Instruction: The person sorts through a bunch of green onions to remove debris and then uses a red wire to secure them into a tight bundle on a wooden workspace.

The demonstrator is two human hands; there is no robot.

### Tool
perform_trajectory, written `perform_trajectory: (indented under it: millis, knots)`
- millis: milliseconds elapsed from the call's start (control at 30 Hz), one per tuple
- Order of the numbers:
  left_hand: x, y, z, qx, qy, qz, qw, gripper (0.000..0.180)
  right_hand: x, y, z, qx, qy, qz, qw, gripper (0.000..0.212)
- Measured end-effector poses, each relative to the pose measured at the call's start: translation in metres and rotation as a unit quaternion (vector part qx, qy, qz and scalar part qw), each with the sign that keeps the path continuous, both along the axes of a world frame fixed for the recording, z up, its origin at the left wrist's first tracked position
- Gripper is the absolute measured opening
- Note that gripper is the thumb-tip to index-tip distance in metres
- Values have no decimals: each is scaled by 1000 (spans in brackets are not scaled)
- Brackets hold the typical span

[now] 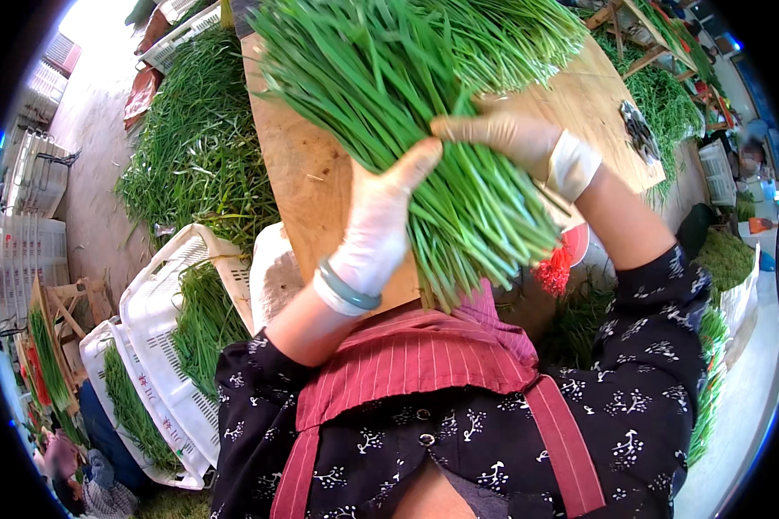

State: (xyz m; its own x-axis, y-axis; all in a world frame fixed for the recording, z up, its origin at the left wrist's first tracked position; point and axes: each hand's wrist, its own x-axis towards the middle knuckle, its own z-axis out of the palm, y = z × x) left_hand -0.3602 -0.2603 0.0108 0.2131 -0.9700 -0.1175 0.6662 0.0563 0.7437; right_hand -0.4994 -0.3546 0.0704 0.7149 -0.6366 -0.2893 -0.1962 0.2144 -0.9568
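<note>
A thick bunch of garlic chives (355,95) lies slantwise in both my hands above a wooden table (299,186). Its green leaves point to the far left, and the paler stem ends hang toward my apron. My left hand (376,221), in a thin white glove, is wrapped round the bunch from the left, thumb on top. From the right, my gloved right hand (511,143) presses on the bunch, its thumb across the stems; its other fingers are partly hidden and slightly blurred. More garlic chives (519,39) lie behind on the table.
A large heap of loose greens (195,130) covers the floor to the left. White plastic crates (147,320) with greens stand near my left elbow. Red ties (554,270) hang by the table's near right edge. A dark object (638,131) lies at its right edge. Other people sit farther off.
</note>
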Motion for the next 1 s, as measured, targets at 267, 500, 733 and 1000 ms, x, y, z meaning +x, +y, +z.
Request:
perform_trajectory:
  millis: [267, 500, 733, 1000]
  knots:
    - [-34, -12, -61, 85, -13, 5, 996, 84, -28, 3, -81, -138, 169, -59, 974, 100]
    - [-12, -8, -29, 153, -39, -49, 986, 67, -60, -25, -67, -223, 336, 43, 914, 88]
    - [32, -21, -23, 184, -144, -230, 944, 58, -118, -18, -85, -223, 356, -13, 907, 63]
    - [70, -50, -23, 136, -330, -441, 824, 77, -58, 32, 18, -533, 310, 1, 787, 22]
